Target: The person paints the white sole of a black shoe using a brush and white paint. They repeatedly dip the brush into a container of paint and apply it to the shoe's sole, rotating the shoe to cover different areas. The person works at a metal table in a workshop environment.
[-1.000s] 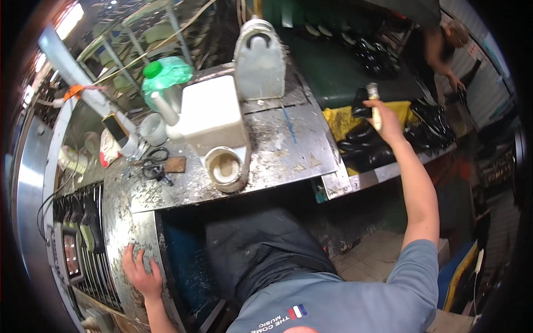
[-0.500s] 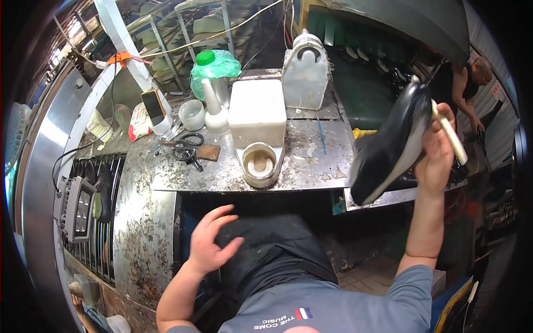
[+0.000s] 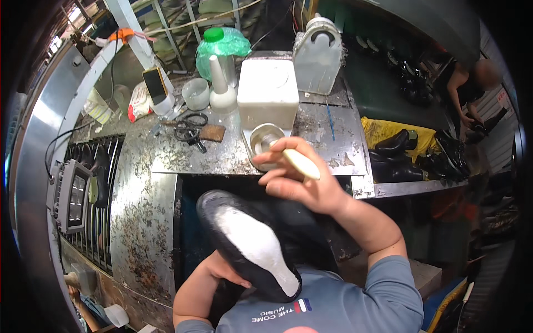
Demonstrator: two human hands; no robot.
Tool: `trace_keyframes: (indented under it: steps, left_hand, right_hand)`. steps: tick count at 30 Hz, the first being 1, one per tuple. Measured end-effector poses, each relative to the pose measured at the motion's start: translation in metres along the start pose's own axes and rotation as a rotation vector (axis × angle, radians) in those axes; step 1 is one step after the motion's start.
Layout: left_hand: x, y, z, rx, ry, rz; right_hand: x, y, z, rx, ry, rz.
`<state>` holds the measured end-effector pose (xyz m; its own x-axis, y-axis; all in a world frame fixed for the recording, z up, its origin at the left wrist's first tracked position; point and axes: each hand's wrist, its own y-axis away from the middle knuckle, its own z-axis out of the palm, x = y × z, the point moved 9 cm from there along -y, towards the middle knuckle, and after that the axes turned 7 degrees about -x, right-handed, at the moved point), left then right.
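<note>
I operate in a shoe workshop, indicated by: stained metal table (image 3: 139, 233), black shoes (image 3: 395, 167) at right, upturned shoe (image 3: 250, 238) in my left grip (image 3: 226, 268).

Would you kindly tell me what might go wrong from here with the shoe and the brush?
Whatever the brush carries could drip: the right hand holds it at the cup, with a gap between the bench and the shoe. The shoe might tip, since only the left hand visibly steadies it, towards the heel. Its upturned whitish sole could mark the shirt close to the heel.
</note>
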<state>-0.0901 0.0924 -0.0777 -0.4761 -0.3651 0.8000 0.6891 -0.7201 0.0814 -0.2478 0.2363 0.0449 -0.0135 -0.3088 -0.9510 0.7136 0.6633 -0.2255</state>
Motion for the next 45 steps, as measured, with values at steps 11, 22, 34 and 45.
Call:
trace_keyframes:
  steps: [11,22,34,45]
  left_hand:
    - [-0.037,0.042,-0.010,0.101,0.310,0.272]
    - [-0.009,0.048,-0.011,0.192,0.041,0.408]
    - [0.102,0.037,0.027,0.790,-1.159,0.131]
    - [0.137,0.061,0.061,0.384,-2.139,0.532]
  right_hand:
    - [-0.034,-0.019,-0.069,0.191,1.059,-0.036]
    - [-0.029,-0.036,-0.050,0.193,1.275,-0.250]
    - [-0.032,-0.017,-0.051,0.217,1.172,-0.337]
    - [-0.022,0.001,-0.041,0.078,0.784,-0.249]
